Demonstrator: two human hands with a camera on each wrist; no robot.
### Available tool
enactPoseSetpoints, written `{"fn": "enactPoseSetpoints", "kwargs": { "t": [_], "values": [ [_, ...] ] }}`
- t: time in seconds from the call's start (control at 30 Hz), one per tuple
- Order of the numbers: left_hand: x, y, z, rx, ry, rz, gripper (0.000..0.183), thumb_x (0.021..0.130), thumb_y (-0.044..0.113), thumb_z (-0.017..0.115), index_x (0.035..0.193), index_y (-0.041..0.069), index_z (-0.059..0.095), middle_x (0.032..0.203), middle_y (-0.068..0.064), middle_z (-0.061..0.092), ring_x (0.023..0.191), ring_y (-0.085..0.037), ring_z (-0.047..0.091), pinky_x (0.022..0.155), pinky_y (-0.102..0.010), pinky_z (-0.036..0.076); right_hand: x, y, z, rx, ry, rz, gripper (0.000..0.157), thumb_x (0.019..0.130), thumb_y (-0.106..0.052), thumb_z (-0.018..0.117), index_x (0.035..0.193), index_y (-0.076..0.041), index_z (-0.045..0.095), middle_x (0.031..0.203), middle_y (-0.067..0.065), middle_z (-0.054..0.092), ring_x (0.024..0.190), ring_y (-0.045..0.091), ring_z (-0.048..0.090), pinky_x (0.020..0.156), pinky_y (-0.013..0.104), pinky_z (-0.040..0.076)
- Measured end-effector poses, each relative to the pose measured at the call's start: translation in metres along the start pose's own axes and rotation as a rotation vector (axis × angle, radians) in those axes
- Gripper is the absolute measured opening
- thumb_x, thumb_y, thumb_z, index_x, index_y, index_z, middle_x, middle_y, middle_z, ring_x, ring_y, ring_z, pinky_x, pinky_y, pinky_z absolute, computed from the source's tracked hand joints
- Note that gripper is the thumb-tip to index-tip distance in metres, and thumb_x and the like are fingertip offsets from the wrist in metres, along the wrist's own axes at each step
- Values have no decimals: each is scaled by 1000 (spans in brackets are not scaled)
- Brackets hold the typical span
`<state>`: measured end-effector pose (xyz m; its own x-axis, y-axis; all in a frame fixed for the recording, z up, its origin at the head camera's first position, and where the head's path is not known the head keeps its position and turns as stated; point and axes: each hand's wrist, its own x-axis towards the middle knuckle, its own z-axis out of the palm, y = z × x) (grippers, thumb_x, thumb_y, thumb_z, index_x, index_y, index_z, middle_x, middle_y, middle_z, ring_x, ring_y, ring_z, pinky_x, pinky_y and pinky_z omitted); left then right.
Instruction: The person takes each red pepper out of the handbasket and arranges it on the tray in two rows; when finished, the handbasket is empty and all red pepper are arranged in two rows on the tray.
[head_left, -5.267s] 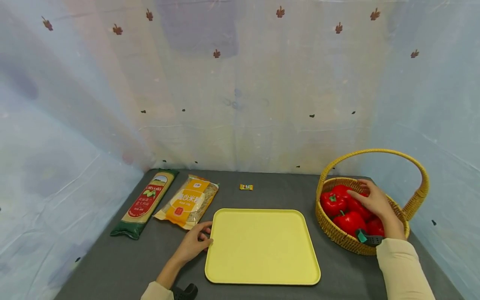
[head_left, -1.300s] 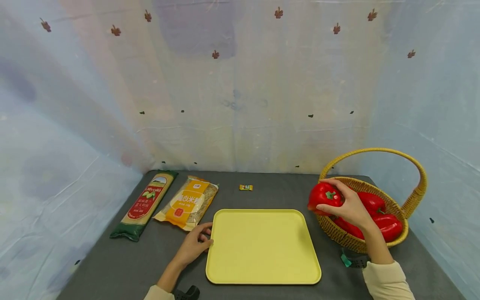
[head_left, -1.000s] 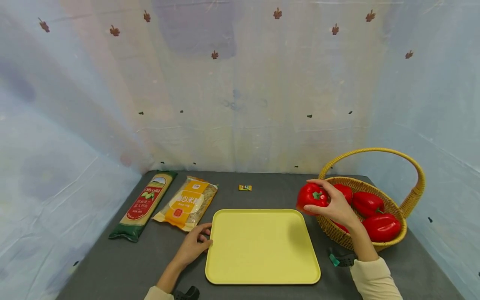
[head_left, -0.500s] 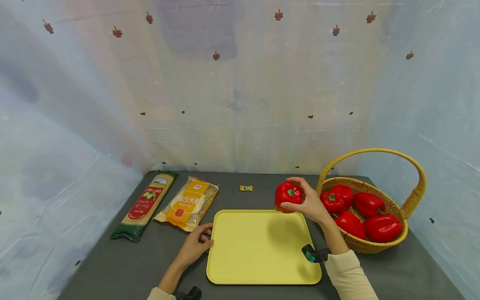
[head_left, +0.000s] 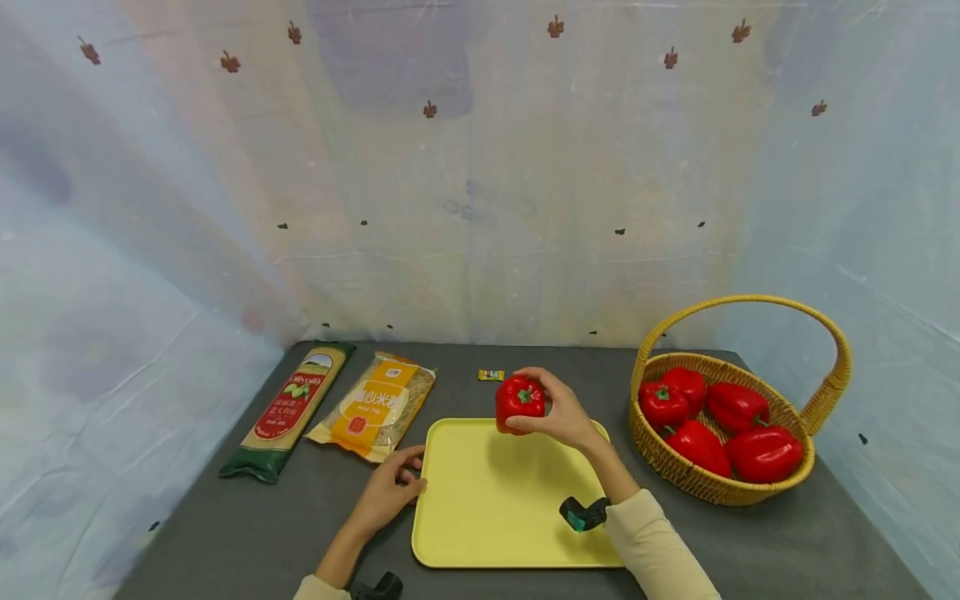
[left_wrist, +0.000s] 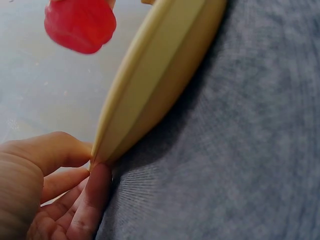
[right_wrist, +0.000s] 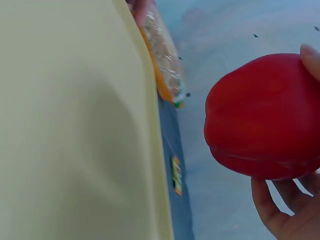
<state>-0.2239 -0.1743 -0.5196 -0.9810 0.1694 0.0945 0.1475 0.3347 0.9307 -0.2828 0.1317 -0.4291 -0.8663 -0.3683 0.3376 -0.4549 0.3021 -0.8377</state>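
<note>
Okay, biggest first: pale patterned curtain (head_left: 465,175) fills the upper frame, grey surface (head_left: 247,533) below. Handled wicker basket (head_left: 716,490) at right of frame, standing upright. Yellow tray (head_left: 480,517) lower centre, flat, nothing lying on it that I can see from where I stand. Two packets to the left, side by side: green-ended packet (head_left: 288,408), then orange-labelled bag (head_left: 375,408) nearer the tray.

Left hand (head_left: 386,492), lower centre-left: pinches the tray's left edge between thumb and fingers, looks like steadying. Right hand (head_left: 558,412), just right of centre: fingers and thumb curled round a red pepper (head_left: 517,400), stem visible. Pepper is up in the air by the tray's far edge, apart from it, shadow falling on the tray. More red peppers (head_left: 765,454) lie in the basket, five by my count. Smallest: yellow wrapped sweet (head_left: 491,375), on the surface behind the tray, near centre.

Step, my read: carrying the pepper, not yet set down. Next move probably calls for lowering it onto the tray, left hand keeping the edge steady, then loosening the grip.
</note>
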Motion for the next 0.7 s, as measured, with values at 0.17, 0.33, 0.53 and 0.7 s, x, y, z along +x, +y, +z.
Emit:
{"fn": "enactPoseSetpoints", "kwargs": {
  "t": [0.17, 0.33, 0.53, 0.7],
  "values": [
    [0, 0, 0, 7, 18, -6, 48, 81, 0, 67, 127, 2, 53, 100, -11, 52, 69, -14, 54, 55, -28, 53, 6, 5, 18, -36, -14, -2, 67, 73, -28, 80, 131, -15, 49, 126, 6, 52, 108, 26, 53, 80, 38, 53],
    [0, 0, -1, 12, 34, -27, 48, 80, 0, 68, 126, 4, 54, 99, -11, 52, 69, -15, 54, 55, -28, 53, 12, 5, 35, -46, -34, 24, 68, 75, -26, 79, 134, -14, 48, 128, 7, 51, 109, 28, 52, 81, 39, 53],
    [1, -1, -2, 5, 28, -20, 48, 81, 2, 68, 126, 2, 54, 100, -12, 53, 69, -14, 54, 54, -28, 52, 17, 7, 54, -36, -43, -3, 70, 74, -31, 79, 134, -15, 46, 127, 6, 52, 108, 27, 54, 80, 37, 53],
    [0, 0, 0, 9, 5, -4, 48, 82, 3, 67, 127, -1, 52, 101, -13, 53, 68, -13, 54, 54, -29, 52, 16, 12, 67, -83, -34, -40, 69, 75, -35, 78, 132, -11, 47, 125, 8, 53, 106, 27, 54, 80, 38, 53]
  ]
}}
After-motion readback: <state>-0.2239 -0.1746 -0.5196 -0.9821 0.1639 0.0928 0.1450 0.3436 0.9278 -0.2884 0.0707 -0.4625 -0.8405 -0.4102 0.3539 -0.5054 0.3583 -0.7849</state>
